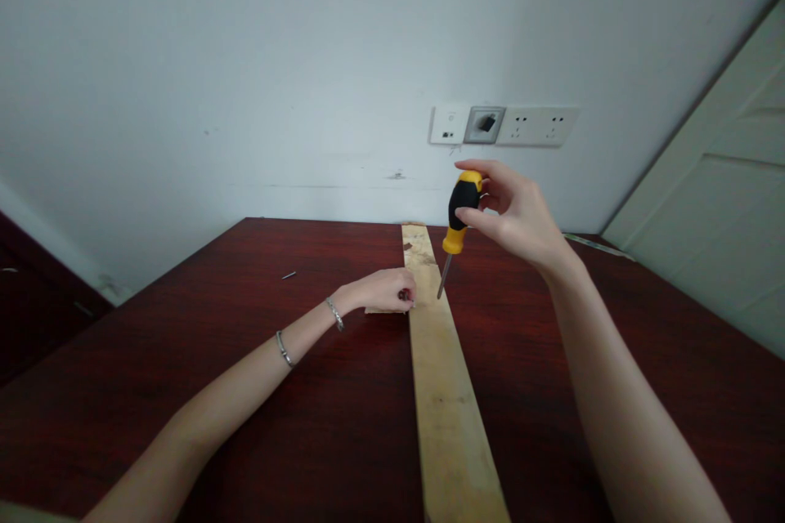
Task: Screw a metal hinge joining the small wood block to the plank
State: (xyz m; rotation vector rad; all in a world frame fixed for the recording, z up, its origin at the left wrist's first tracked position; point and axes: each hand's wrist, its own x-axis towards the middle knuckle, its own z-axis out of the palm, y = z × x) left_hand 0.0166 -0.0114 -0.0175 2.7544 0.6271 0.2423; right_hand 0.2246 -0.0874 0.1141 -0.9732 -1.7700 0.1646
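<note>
A long pale wooden plank (447, 392) lies lengthwise on the dark red table (307, 409), running from the far edge toward me. My right hand (515, 216) is closed round the black and yellow handle of a screwdriver (459, 216), held tilted with its tip just above the plank. My left hand (383, 292) rests on the table at the plank's left edge, fingers curled and pinched on something small that I cannot make out. Under that hand a small pale piece (375, 310) shows. Two bracelets circle the left wrist.
A small dark screw or nail (289, 274) lies on the table to the far left. On the wall behind sit a row of sockets (503, 125). A pale door (724, 204) stands at the right. A dark cabinet edge (37, 294) is at the left.
</note>
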